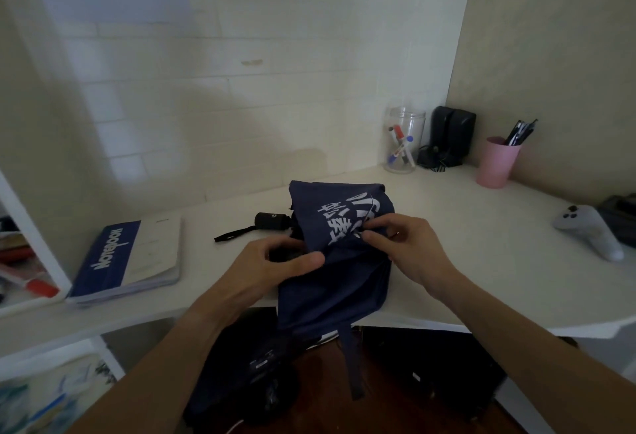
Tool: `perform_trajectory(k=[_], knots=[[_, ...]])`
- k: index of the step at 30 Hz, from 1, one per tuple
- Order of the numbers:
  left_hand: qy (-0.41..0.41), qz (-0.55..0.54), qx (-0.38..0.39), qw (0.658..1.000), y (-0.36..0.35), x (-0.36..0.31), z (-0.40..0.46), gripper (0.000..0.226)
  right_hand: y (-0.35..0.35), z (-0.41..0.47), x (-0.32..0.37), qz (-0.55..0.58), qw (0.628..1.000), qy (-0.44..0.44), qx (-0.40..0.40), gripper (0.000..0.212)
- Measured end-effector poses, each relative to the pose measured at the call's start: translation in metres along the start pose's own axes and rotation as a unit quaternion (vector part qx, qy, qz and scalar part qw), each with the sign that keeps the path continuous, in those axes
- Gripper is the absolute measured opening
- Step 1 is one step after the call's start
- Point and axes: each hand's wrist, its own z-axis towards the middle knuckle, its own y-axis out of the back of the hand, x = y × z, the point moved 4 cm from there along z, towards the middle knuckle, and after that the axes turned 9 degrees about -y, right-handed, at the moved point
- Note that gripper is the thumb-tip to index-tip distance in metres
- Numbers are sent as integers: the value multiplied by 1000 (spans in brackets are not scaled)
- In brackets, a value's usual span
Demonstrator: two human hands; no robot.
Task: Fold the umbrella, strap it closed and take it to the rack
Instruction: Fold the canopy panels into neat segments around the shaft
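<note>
A collapsed navy umbrella (pixel 339 275) with white lettering lies across the front edge of the white desk (pixel 481 261). Its black handle (pixel 271 221) with a wrist loop points left. My left hand (pixel 272 268) grips the bunched canopy near the handle end, thumb on top. My right hand (pixel 402 244) pinches a fold of the fabric by the lettering. The navy closing strap (pixel 354 361) hangs loose below the desk edge. No rack is in view.
A blue notebook (pixel 130 258) lies left of the umbrella. At the back right stand a clear jar of markers (pixel 402 141), a black speaker (pixel 451 134) and a pink cup of pens (pixel 499 161). A white game controller (pixel 588 230) lies far right. Dark bags sit under the desk.
</note>
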Motion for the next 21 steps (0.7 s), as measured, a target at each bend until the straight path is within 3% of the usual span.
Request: perform_trajectory(k=[4, 8, 12, 14, 16, 18, 19, 21], knots=[[40, -6, -113, 993, 3, 16, 9, 26, -6, 3, -3, -63, 998, 7, 20, 42], [78, -12, -183, 980, 7, 27, 19, 22, -5, 6, -9, -110, 993, -17, 50, 64], [104, 39, -199, 974, 11, 24, 23, 30, -6, 5, -4, -150, 987, -21, 48, 62], [95, 77, -216, 969, 11, 23, 21, 29, -2, 3, 2, -166, 985, -30, 27, 51], [87, 107, -227, 964, 10, 21, 19, 30, 10, 6, 16, -159, 984, -27, -73, 38], [83, 119, -233, 962, 9, 21, 17, 30, 23, 16, 37, -166, 969, 31, -183, 35], [83, 123, -236, 960, 8, 21, 17, 30, 24, 25, 48, -187, 961, 79, -189, 37], [85, 133, -241, 958, 8, 20, 17, 28, 14, 49, 69, -270, 948, 149, -79, 51]])
